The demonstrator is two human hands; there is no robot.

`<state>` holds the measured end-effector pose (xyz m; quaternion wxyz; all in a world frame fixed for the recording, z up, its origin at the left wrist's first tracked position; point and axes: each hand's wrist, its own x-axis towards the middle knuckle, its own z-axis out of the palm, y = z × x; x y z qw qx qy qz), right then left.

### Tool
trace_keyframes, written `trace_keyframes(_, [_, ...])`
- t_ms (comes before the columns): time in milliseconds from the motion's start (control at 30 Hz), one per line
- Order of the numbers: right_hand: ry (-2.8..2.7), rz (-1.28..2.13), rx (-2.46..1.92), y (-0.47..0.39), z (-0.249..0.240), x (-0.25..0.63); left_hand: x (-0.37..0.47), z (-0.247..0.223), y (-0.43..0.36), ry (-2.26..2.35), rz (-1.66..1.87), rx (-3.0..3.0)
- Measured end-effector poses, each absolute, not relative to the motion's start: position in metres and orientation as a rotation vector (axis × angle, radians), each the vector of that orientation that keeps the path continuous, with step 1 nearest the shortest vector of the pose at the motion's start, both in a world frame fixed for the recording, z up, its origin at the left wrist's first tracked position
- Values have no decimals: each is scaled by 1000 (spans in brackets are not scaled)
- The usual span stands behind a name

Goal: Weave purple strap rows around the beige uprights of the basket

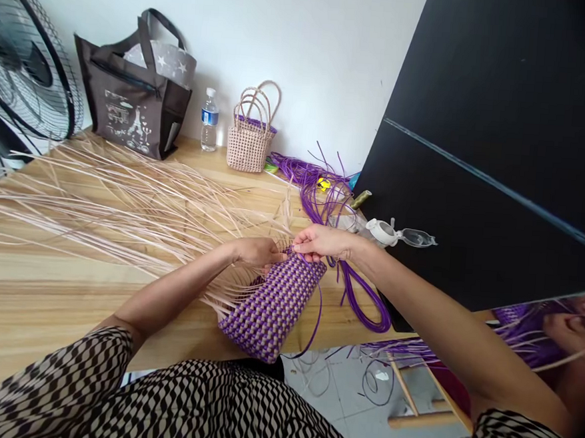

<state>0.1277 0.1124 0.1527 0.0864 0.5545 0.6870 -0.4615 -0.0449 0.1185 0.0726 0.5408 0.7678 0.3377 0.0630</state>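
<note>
A half-woven basket [276, 304] in purple and beige checks lies tilted on its side at the table's front edge. Long beige strands [173, 204] fan out from its open side across the table to the left. My left hand [260, 251] is closed on the basket's upper edge, its fingertips partly hidden. My right hand [321, 241] pinches at the same edge near the corner, thumb and fingers together on a purple strand [320, 314] that loops down the basket's right side. The two hands almost touch.
Behind stand a dark tote bag [130, 104], a water bottle [210, 123] and small beige baskets [249, 146]. Purple strands [366, 304] lie coiled at right, near a white-rimmed clear item [384, 232]. A fan [28, 54] is at left. Another person's hand [572, 332] works at far right.
</note>
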Motion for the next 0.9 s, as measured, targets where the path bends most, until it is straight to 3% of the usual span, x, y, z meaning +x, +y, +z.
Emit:
trace_keyframes(67, [2075,-1197,1709,110,152,127,-45,69,119,703,154,1715])
trace_keyframes(233, [2271,-181,1697,99,161,129,-38,63,121,565,431,1195])
trace_keyframes(333, [2280,3,1615,93,165,134,-32,62,119,608,566,971])
trace_keyframes(433, [2283,-154,1645,92,165,140,-27,61,116,620,563,865])
trace_keyframes(767, [2038,-1277,1805,86,158,139,-26,59,106,603,348,1141])
trace_keyframes(833, [2053,-1344,1843,86,159,138,-24,60,105,617,459,1148])
trace_keyframes(900, [2189,-1195,1902,87,159,138,-22,62,104,656,574,1166])
